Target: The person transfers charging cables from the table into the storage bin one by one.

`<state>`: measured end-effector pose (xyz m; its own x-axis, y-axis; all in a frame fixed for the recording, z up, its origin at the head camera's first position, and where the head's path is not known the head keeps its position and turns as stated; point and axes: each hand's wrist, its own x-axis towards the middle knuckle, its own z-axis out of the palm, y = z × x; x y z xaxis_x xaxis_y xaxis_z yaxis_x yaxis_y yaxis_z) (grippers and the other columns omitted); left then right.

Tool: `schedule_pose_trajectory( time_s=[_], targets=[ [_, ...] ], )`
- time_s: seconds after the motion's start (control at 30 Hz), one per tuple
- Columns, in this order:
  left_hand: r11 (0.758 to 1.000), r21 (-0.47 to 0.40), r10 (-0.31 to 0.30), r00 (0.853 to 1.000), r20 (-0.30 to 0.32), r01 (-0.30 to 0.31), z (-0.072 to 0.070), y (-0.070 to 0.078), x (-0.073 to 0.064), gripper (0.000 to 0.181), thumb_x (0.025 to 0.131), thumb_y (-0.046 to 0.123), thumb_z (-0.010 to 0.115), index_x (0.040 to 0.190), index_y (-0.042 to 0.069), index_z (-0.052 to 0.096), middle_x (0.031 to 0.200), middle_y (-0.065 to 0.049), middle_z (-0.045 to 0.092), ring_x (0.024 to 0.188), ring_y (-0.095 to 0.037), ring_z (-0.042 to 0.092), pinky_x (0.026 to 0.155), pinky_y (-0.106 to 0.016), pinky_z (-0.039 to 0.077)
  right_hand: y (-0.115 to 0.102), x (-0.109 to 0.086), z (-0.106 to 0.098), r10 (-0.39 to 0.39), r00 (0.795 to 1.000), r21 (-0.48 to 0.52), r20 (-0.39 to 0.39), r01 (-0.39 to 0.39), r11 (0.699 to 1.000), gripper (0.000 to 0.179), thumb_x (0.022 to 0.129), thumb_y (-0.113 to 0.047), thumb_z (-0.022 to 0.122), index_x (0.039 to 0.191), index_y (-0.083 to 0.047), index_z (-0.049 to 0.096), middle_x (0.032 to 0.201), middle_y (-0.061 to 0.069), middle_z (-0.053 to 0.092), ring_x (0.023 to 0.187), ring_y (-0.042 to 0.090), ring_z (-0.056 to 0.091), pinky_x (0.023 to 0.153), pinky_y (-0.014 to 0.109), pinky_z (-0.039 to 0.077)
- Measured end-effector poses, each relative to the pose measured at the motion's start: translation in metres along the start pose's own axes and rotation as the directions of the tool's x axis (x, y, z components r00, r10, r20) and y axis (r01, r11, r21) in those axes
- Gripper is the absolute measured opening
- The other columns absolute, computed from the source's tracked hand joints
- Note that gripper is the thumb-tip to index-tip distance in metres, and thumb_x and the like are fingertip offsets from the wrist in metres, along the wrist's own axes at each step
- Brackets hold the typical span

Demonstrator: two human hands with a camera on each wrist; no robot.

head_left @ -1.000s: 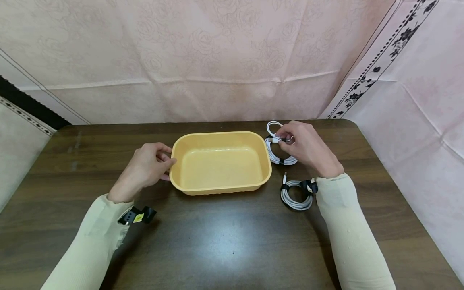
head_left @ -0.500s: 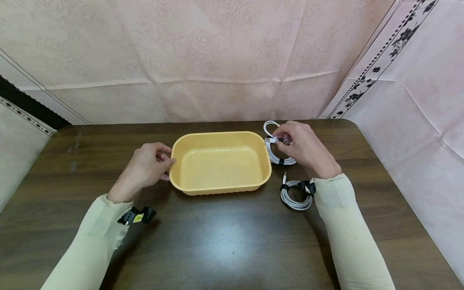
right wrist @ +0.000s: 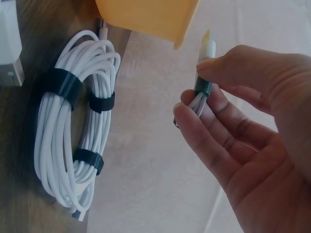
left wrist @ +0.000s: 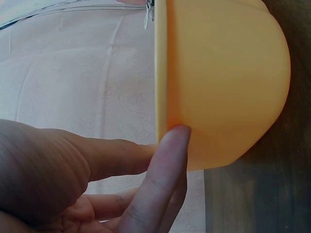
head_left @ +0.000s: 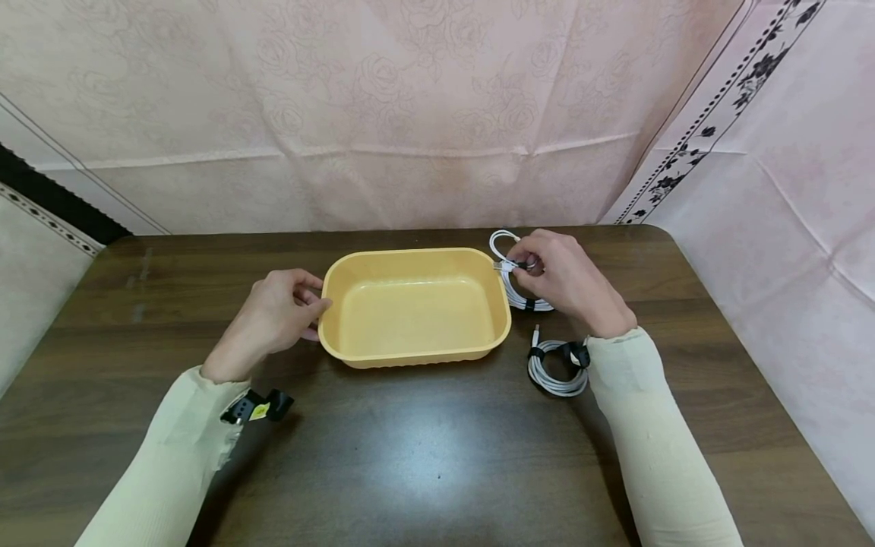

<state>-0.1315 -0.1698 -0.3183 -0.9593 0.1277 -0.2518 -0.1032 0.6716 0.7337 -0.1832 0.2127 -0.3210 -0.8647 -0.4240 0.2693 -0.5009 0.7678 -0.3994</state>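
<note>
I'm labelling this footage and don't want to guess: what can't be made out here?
- Head view: part of the held white cable, hidden by the right hand.
- Right wrist view: the rest of a white plug, cut off by the left edge.
- Left wrist view: the floor of the yellow tray, hidden by its wall.

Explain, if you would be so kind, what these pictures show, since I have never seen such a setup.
There is no machine: the left grip and right grip are a person's bare hands. The wide picture comes from a camera on the head; two closer ones come from wrist cameras. On the brown table are a yellow basin and a coiled grey cable. The left grip pinches the basin's rim, and the right grip holds a coiled white cable near one plug.
</note>
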Motion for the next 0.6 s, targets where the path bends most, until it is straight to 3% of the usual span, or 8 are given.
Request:
schedule_pose_trajectory(
  time_s=[0.6],
  targets=[
    [1.000,0.002,-0.013,1.000,0.001,0.013,-0.0002,0.0005,0.0006,0.039,0.103,0.012,0.060,0.135,-0.008,0.052,0.108,-0.022,0.064,0.073,-0.014,0.073,0.072,-0.037,0.067,-0.0060,0.0003,0.0002,-0.015,1.000,0.035,0.015,0.015,0.999,0.017,0.090,-0.003,0.067,0.104,-0.006,0.075,0.100,0.008,0.072,0.086,0.021,0.068,0.078,0.039,0.061]
  ],
)
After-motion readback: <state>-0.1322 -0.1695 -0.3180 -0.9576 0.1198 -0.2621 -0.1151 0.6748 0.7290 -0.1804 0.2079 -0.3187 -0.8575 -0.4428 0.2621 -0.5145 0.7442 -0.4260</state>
